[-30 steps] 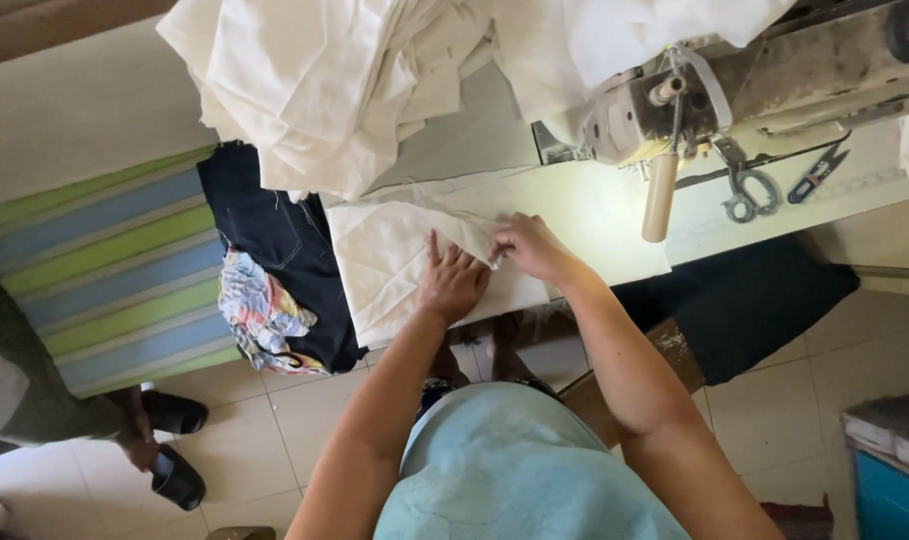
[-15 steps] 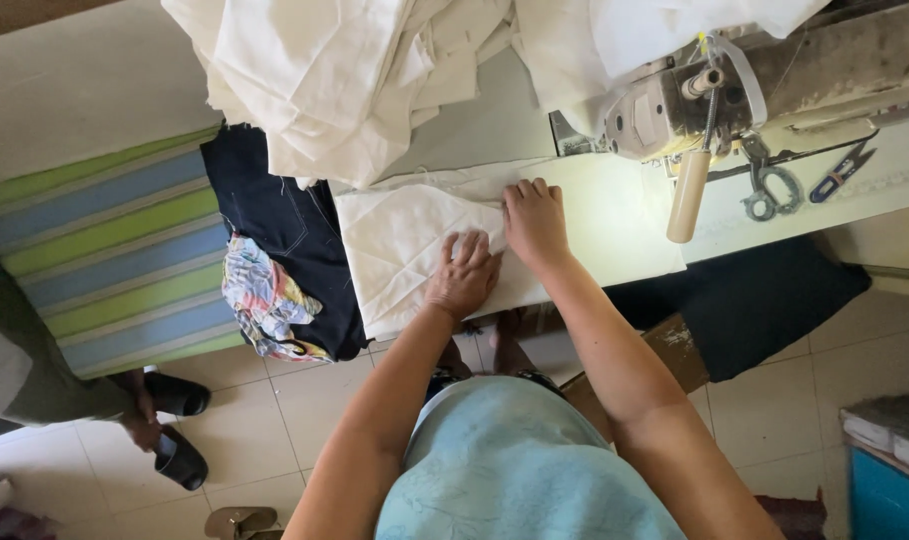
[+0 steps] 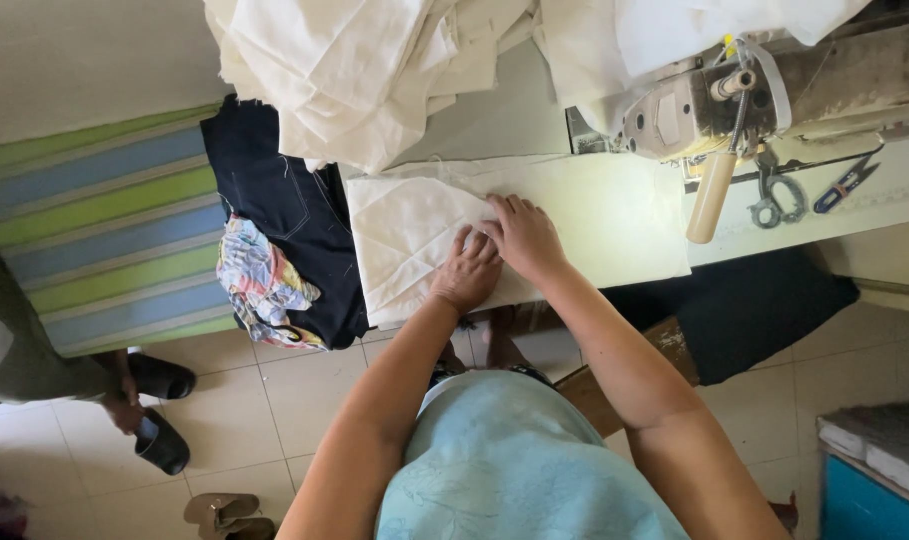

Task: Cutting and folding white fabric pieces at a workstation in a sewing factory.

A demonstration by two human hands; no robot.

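Bright daylight, glare on white cloth, sharp.

Support surface: pale sewing table (image 3: 624, 215), top lit from the right. Lying flat on it, a folded white fabric piece (image 3: 414, 235) with diagonal creases, its left edge at the table's edge. At the far side, a heap of white cloth (image 3: 364, 70) piled loosely. To the right stands a sewing machine (image 3: 774, 85). Beside its base lie scissors (image 3: 774, 195) and small thread snips (image 3: 846, 183). Dark denim (image 3: 284, 215) hangs over the left end, with a patterned scrap (image 3: 259, 280) on it.
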